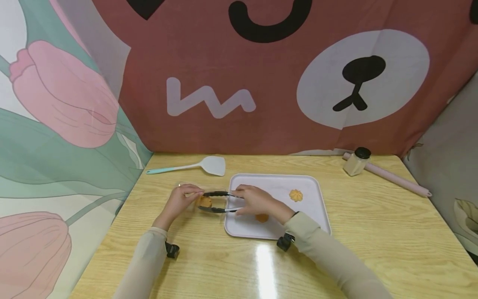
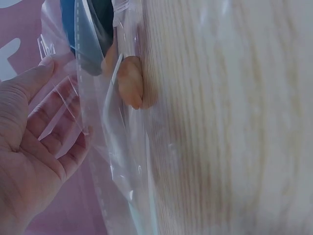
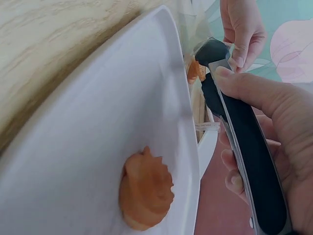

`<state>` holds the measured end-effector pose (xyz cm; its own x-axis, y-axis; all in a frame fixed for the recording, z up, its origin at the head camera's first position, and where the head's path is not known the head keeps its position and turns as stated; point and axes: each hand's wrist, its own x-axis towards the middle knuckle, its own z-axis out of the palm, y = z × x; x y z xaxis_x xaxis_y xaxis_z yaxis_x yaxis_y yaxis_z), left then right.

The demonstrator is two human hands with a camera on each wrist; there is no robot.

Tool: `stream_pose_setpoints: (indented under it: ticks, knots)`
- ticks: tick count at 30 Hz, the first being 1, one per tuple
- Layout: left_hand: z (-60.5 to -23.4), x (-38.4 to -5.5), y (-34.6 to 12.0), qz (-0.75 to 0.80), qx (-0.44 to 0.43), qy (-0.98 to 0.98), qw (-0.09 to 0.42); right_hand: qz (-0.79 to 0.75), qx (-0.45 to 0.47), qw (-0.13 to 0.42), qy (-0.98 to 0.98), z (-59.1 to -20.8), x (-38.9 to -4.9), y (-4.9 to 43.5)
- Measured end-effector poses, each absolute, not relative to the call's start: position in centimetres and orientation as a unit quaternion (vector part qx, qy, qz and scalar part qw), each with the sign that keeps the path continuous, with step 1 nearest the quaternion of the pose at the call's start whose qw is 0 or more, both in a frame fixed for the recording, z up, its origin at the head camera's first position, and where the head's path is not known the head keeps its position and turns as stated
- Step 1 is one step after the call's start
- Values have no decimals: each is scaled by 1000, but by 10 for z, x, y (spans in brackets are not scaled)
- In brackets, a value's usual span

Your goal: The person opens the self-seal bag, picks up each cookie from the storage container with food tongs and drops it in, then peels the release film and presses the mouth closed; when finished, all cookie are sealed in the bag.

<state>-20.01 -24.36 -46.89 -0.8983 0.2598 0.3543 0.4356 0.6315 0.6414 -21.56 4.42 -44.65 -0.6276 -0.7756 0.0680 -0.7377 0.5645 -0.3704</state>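
Observation:
My left hand (image 1: pixel 180 203) pinches the edge of a clear plastic bag (image 2: pixel 73 112) between thumb and fingers. Black-tipped metal tongs (image 3: pixel 249 156) are gripped in my right hand (image 1: pixel 255 200), and their arms stand apart. The tong heads reach into the mouth of the bag. An orange-brown, ridged cookie (image 1: pixel 205 202) lies by the tips, seen through the film; whether the tongs still touch it I cannot tell. Beneath and beside my right hand is a white tray (image 1: pixel 233 228), bearing a flower-shaped cookie (image 1: pixel 296 195) and another cookie (image 1: pixel 262 218) partly covered by the hand.
A white spatula (image 1: pixel 213 165) with a turquoise handle lies behind the bag. Toward the back right, a jar (image 1: pixel 356 161) with a black lid stands against a pink rolling pin (image 1: pixel 397 179). Printed cloth (image 1: pixel 224 137) hangs along the wooden table's (image 1: pixel 373 249) back edge.

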Motion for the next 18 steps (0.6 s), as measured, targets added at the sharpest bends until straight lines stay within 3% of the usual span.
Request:
stream_pose_setpoints:
  ticks: [18]
  knots:
    - [-467,-200,-243,-379,-190,-898,115,-176,-445,40,877,-445,-223,35]
